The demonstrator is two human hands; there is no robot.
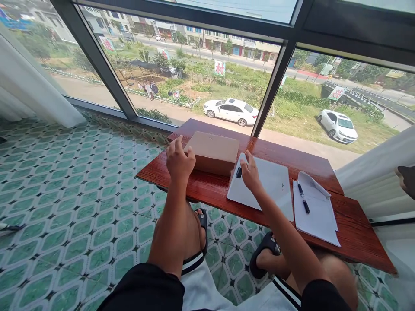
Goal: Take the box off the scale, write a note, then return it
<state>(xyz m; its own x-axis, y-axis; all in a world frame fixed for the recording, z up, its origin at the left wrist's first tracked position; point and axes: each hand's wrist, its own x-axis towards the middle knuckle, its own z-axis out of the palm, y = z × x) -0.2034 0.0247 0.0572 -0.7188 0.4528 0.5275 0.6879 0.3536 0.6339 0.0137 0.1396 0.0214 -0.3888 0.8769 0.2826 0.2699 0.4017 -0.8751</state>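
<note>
A closed brown cardboard box (215,149) lies on a dark red wooden table. At its left front corner is my left hand (180,159), fingers bent and spread; whether they touch the box I cannot tell. My right hand (250,172) is just right of the box, over the left part of a flat silver-white laptop (272,183), its lid closed. Its fingers are apart and nothing shows in them. To the right of the laptop lie white sheets of paper (316,216), the top one curled at its upper edge, with a black pen (304,198) across them.
The wooden table (359,229) stands before my knees, against large windows with dark frames (275,82). White curtains (42,77) hang at both sides. Green patterned tiles (74,207) cover the floor. My feet in black sandals (259,257) are under the table.
</note>
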